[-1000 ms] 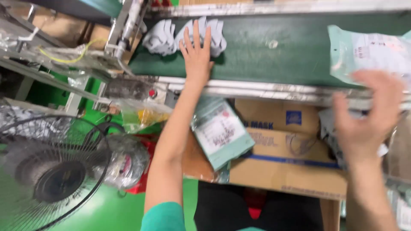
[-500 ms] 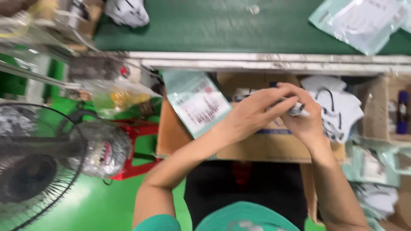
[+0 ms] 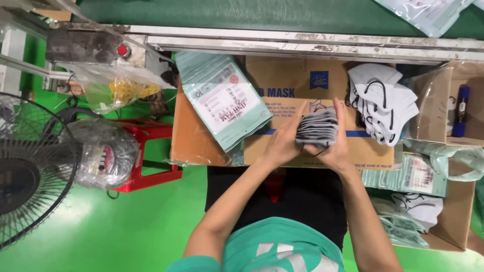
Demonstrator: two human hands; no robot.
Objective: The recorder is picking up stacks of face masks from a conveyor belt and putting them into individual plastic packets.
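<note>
A stack of grey face masks (image 3: 317, 127) is pressed between both my hands above a brown cardboard box (image 3: 297, 85). My left hand (image 3: 284, 141) grips the stack's left side with fingers stretched up along it. My right hand (image 3: 337, 143) clamps the right side, thumb and fingers wrapped around the edge. A pile of pale green pouches (image 3: 222, 98) leans against the box just left of my hands. A heap of white masks with black ear loops (image 3: 379, 103) lies right of the stack.
A green conveyor belt (image 3: 242, 12) with a metal rail runs along the top, a filled pouch (image 3: 428, 11) on it. A fan (image 3: 30, 166), red stool (image 3: 146, 151) and clear bags (image 3: 103, 151) stand left. Open boxes with pouches (image 3: 418, 176) sit right.
My left hand came back from the belt and my right hand came down; both now meet over the box, closed on the mask stack. The camera tilted down toward the box.
</note>
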